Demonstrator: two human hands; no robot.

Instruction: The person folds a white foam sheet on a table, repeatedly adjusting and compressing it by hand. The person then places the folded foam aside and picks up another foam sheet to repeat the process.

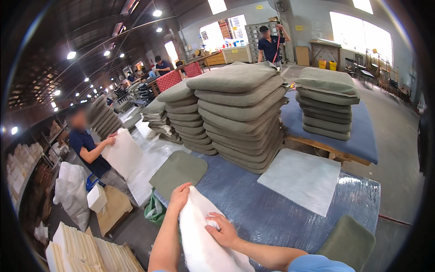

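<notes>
A piece of soft white padding [199,231] stands on its edge in front of me, its lower end running out of view. My left hand [180,197] is closed round its upper left corner. Against the padding's face rests my right hand [223,231], fingers somewhat apart and slightly bent. A flat grey-green cushion piece [179,172] lies beyond my left hand. To the right, a thin white sheet [301,177] is spread on the plastic-covered blue table [235,190]. Another grey-green cushion piece [349,242] lies at the near right corner.
Tall stacks of grey-green cushions [242,113] rise at the table's far side. Another cushion stack [326,104] stands on a second blue table [362,131]. White foam slabs [86,249] are piled at lower left. A co-worker [88,145] at left holds a white sheet.
</notes>
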